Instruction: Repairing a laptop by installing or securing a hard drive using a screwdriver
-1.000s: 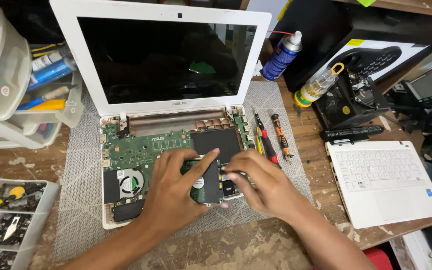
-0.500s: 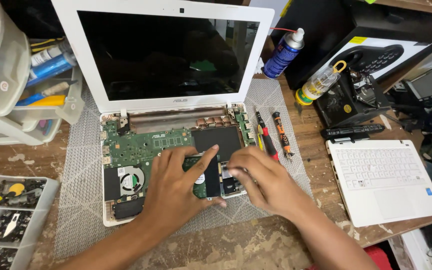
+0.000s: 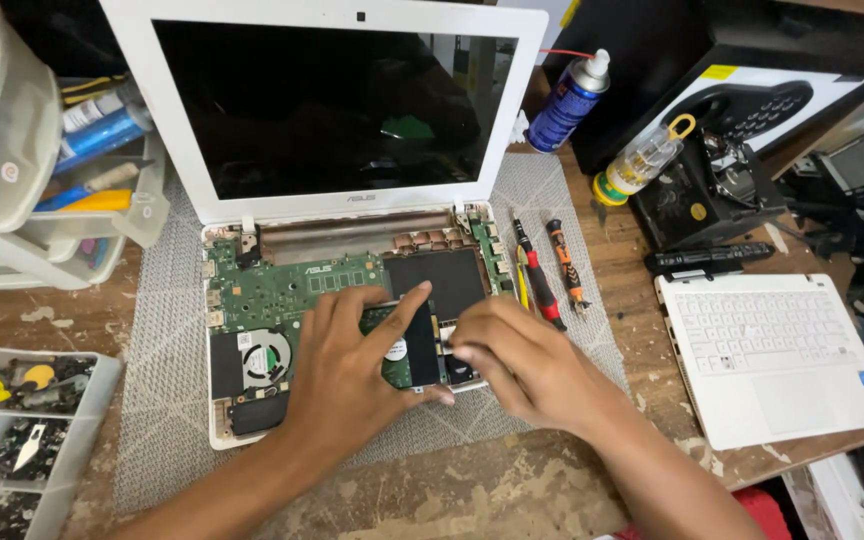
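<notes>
hard drive [image 3: 407, 345] part-hidden under hands | parts tray [image 3: 12, 440] cut off left

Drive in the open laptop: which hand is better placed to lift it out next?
Probably the left hand: its fingers and thumb already span the drive. The right hand has only fingertips at the drive's right edge, by the connector.

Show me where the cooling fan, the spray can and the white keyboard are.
cooling fan [image 3: 265, 357]: head view, on the round hub.
spray can [image 3: 565, 105]: head view, on the blue body.
white keyboard [image 3: 767, 332]: head view, on the rows of keys.
</notes>
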